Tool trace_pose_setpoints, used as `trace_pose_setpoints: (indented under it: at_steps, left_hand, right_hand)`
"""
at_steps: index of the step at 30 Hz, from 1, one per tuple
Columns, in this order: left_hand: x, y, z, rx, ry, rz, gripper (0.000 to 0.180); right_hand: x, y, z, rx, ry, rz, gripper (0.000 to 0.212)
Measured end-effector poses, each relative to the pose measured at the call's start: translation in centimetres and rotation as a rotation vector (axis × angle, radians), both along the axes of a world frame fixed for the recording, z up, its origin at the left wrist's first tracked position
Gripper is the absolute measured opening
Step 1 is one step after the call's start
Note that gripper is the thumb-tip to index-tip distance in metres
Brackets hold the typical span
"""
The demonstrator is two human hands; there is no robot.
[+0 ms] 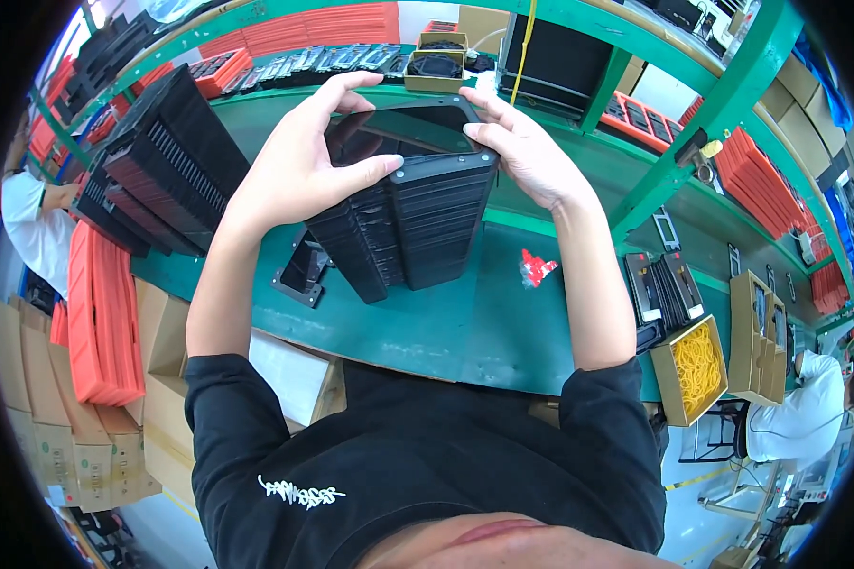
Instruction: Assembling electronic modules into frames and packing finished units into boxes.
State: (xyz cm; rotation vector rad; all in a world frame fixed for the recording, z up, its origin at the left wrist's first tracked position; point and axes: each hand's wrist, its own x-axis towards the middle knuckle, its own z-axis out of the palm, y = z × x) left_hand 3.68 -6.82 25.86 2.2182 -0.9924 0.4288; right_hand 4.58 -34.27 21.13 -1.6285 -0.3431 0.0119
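A tall stack of black frames stands on the green bench. On top lies a glossy black panel with a dark frame and small screws at its corners. My left hand grips the panel's left side, thumb along its near edge and fingers over the far left. My right hand holds its right side, with thumb and fingers at the far right corner. Whether the panel is raised off the stack or resting on it, I cannot tell. A loose black bracket-like frame lies left of the stack.
More tall black stacks stand at the left, beside red trays. A red and white scrap lies right of the stack. A box of yellow bands and black cables sit at the right. A green post rises behind.
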Motion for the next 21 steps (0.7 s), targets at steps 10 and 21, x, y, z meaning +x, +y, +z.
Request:
trace_pose_setpoints:
  at_steps: [10,21]
  left_hand:
    - [-0.1,0.0,0.0,-0.003,0.047,0.03,0.074]
    - [-0.7,6.0,-1.0,0.147,0.077,0.069,0.047]
  right_hand:
    - [0.2,0.0,0.3,-0.053,-0.018,0.029,0.067]
    - [0.0,0.7,-0.4,-0.055,-0.102,-0.017,0.064]
